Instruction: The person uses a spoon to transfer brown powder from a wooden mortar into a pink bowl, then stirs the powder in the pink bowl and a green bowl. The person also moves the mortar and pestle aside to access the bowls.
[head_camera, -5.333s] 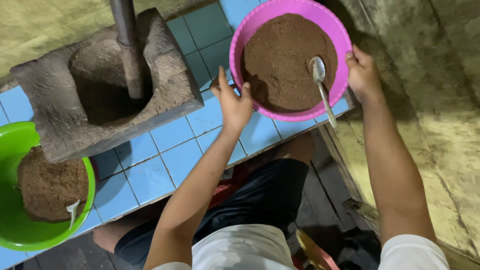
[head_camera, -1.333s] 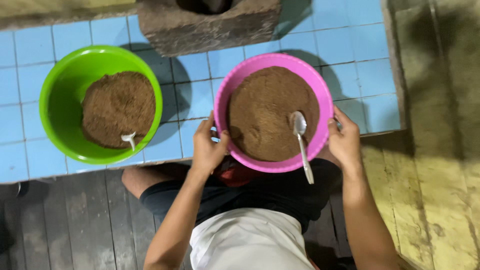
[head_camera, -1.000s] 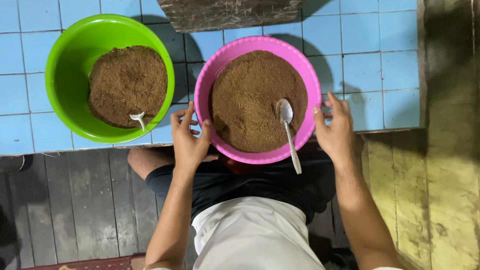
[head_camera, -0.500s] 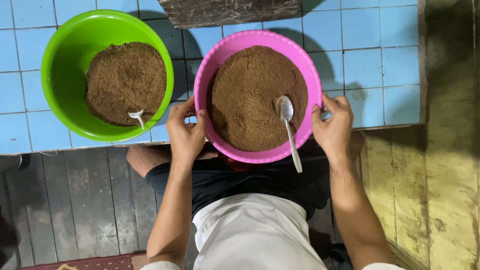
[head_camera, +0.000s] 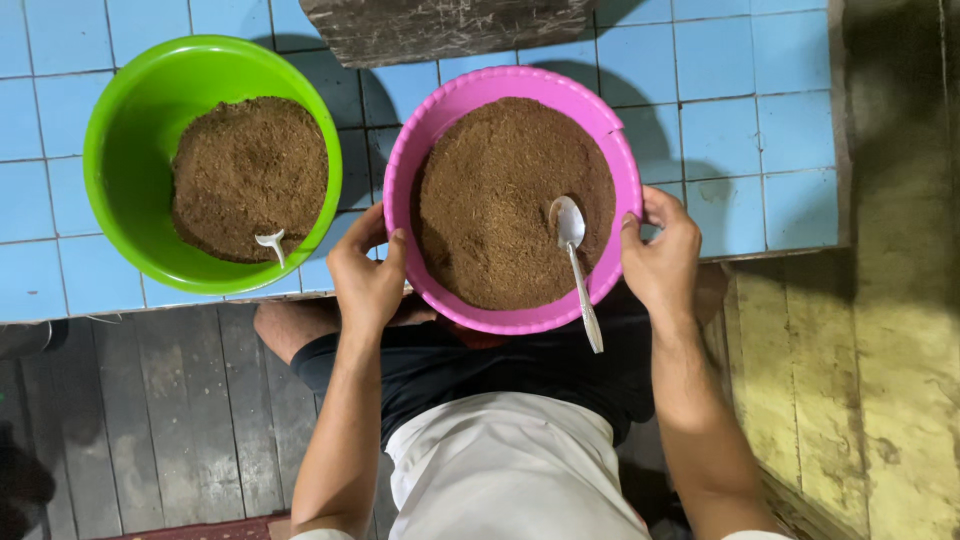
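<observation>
A pink plastic bowl full of brown ground powder sits half over the edge of the blue tiled surface, above my lap. My left hand grips its left rim, thumb inside. My right hand grips its right rim. A metal spoon lies in the powder with its handle sticking out over the near rim. To the left stands a green plastic bowl holding a mound of the same brown powder and a small white spoon.
The base of a stone mortar stands at the top edge behind the pink bowl. Dark wooden floorboards lie below the tiles, and a worn yellowish floor runs along the right.
I carried the pink bowl from the far right, beside the stone mortar, down toward my lap next to the green bowl. In the last second it barely moved.
</observation>
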